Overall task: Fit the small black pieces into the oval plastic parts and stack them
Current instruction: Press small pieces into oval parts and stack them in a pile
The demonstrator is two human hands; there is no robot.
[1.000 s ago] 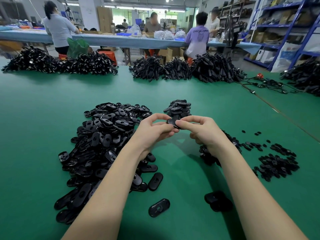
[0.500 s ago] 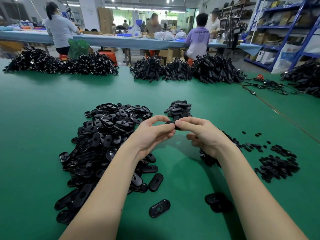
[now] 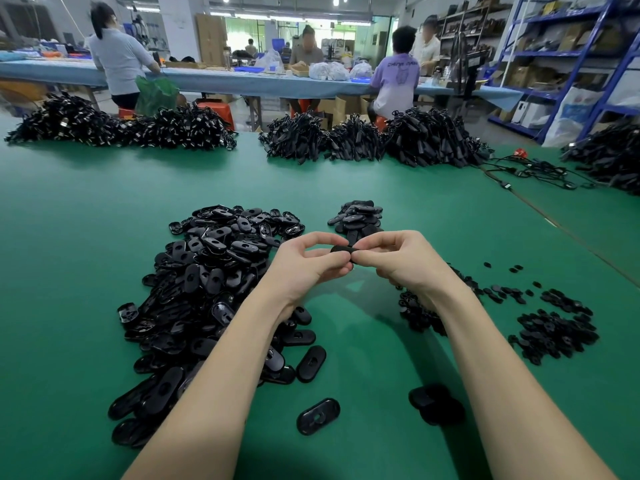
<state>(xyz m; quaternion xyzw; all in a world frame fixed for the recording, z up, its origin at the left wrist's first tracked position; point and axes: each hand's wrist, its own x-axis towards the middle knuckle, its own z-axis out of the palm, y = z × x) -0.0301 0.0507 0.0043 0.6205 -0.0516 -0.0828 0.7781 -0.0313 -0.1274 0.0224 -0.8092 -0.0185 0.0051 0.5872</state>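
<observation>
Black oval part (image 3: 341, 250) pinched between our left hand (image 3: 308, 268) and right hand (image 3: 398, 261), both grips curled on it, above the green counter (image 3: 69, 237) mid-width, beside the loose pile (image 3: 207, 282).

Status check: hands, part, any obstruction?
Left hand and right hand both pinch one black oval plastic part. Held above green table. Nothing in the way.

Oval part (image 3: 341, 250) mostly behind fingertips (image 3: 360, 259); faces blurred

Head-worn view, down over green table (image 3: 86, 237)
</observation>
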